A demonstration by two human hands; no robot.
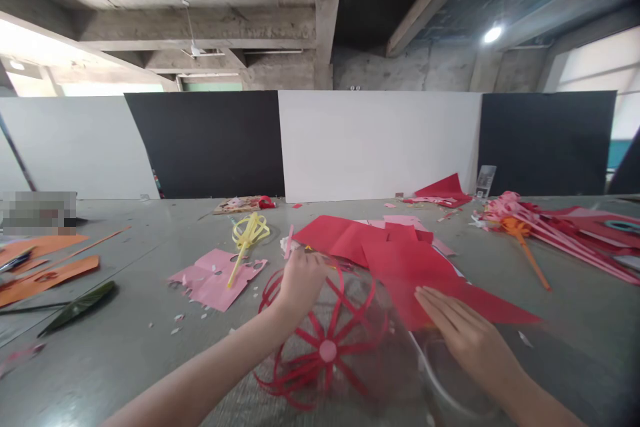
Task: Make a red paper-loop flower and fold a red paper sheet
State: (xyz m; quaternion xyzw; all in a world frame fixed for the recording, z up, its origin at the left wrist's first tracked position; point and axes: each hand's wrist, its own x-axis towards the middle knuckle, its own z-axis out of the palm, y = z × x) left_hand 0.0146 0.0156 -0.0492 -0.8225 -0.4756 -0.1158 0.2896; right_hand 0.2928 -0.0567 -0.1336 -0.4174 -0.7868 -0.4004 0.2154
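Note:
A red paper-strip flower (327, 351) with a pink round centre lies near the front of the grey table, its looped strips spread out. My left hand (303, 280) reaches over its far edge, fingers curled down; what they hold, if anything, is hidden. My right hand (453, 320) rests with fingers stretched on the red paper sheets (405, 273), to the right of the flower. A blurred clear round object (450, 373) lies below my right hand. Just beyond my left hand stands a small pink strip (289, 242).
Pink paper with holes (215, 283) and a yellow strip flower (245, 237) lie left of centre. Orange paper (55, 280) and a green leaf (80, 307) are at far left. An orange flower (525, 247) and pink strips (565, 240) lie at right. Panels (380, 147) stand behind.

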